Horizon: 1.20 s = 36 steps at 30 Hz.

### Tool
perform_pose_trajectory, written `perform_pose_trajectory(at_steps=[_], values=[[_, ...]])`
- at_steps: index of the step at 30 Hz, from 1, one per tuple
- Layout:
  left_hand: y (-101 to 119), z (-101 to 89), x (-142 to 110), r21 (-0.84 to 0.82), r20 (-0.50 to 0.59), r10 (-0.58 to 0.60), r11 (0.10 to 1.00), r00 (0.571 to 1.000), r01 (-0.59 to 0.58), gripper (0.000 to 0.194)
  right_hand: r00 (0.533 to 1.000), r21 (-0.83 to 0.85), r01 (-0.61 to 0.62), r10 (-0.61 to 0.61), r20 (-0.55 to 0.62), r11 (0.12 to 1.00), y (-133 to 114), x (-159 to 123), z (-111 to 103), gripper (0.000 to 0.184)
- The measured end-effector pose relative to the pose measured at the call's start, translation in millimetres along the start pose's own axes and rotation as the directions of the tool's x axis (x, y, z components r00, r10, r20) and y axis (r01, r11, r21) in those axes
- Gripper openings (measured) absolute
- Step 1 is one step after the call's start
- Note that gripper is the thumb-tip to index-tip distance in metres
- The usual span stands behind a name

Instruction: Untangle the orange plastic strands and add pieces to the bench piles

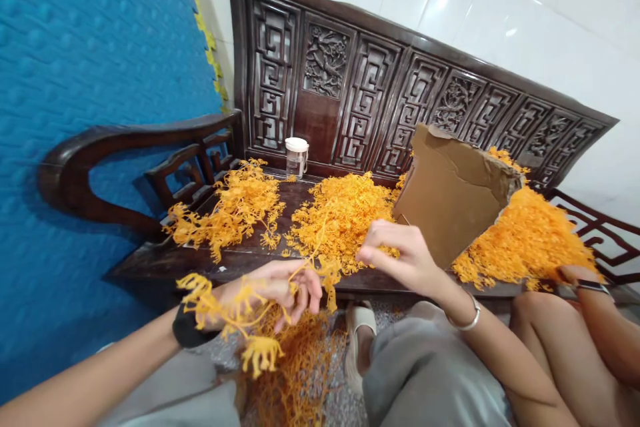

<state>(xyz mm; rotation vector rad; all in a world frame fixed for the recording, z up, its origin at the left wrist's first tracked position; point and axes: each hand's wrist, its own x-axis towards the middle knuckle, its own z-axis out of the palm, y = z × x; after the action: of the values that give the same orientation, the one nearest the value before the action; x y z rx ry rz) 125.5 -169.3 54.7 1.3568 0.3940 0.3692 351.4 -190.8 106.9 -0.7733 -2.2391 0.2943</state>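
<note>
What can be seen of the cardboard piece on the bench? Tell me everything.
The cardboard piece is a plain brown sheet, creased and torn ragged along its upper right edge, with a folded flap at the top. It stands tilted on the dark wooden bench, leaning back among heaps of orange plastic sprigs. Sprigs press against its right side and behind it. Neither the left hand nor the right hand clearly touches it; the right hand is just in front.

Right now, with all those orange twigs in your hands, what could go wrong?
The thin orange plastic sprigs in the left hand look tangled, so tugging might snap one. The right hand hovers at the loose orange pile near the bench edge; bits could slide off. The small clear jar with a white lid might tip if bumped.
</note>
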Motion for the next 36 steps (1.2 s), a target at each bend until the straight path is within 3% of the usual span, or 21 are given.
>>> perform_pose_trajectory(at_steps=[3, 6, 11, 14, 17, 20, 23, 27, 31, 36], values=[[-0.1, 1.9, -4.7, -0.111, 0.087, 0.036, 0.993, 0.996, -0.026, 0.032, 0.975, -0.105, 0.172, -0.154, 0.159, 0.980, -14.2, -4.7, 9.8, 0.020], [-0.4, 13.3, -12.3, -0.195, 0.084, 0.049, 0.980, 0.995, -0.031, 0.035, 0.958, -0.160, 0.217, -0.179, 0.222, 0.963, -27.9, -8.6, 17.7, 0.020], [-8.0, 41.6, -18.7, -0.367, -0.062, -0.038, 0.930, 0.997, 0.013, 0.027, 0.938, -0.317, 0.310, -0.235, 0.254, 0.896, -44.2, -15.0, 29.8, 0.040], [-8.9, 55.8, -17.2, -0.421, -0.104, -0.112, 0.905, 0.988, 0.058, 0.027, 0.893, -0.427, 0.445, -0.358, 0.272, 0.787, -46.6, -19.1, 34.3, 0.026], [-9.0, 64.0, -14.6, -0.455, -0.210, -0.182, 0.888, 0.961, 0.068, 0.034, 0.851, -0.470, 0.521, -0.388, 0.354, 0.713, -44.8, -23.9, 36.4, 0.018], [-13.1, 65.7, -12.9, -0.423, -0.274, -0.199, 0.904, 0.941, 0.068, 0.043, 0.864, -0.464, 0.497, -0.369, 0.342, 0.733, -41.7, -27.8, 37.0, 0.020], [-17.3, 63.3, -12.5, -0.415, -0.211, -0.195, 0.905, 0.958, 0.093, 0.048, 0.854, -0.413, 0.508, -0.378, 0.358, 0.756, -41.1, -29.5, 33.1, 0.017], [-17.5, 61.5, -10.8, -0.255, -0.160, -0.182, 0.957, 0.970, 0.138, 0.042, 0.838, -0.365, 0.511, -0.356, 0.413, 0.778, -43.5, -29.9, 22.1, 0.018], [-20.1, 65.0, -12.8, -0.003, -0.214, -0.181, 0.983, 0.960, 0.185, 0.037, 0.823, -0.360, 0.516, -0.332, 0.461, 0.777, -41.2, -32.5, 18.2, 0.014], [-41.4, 64.0, -24.7, 0.408, -0.364, -0.066, 0.885, 0.929, 0.223, 0.035, 0.829, -0.339, 0.442, -0.234, 0.508, 0.830, -30.8, -38.4, 25.8, 0.015]])
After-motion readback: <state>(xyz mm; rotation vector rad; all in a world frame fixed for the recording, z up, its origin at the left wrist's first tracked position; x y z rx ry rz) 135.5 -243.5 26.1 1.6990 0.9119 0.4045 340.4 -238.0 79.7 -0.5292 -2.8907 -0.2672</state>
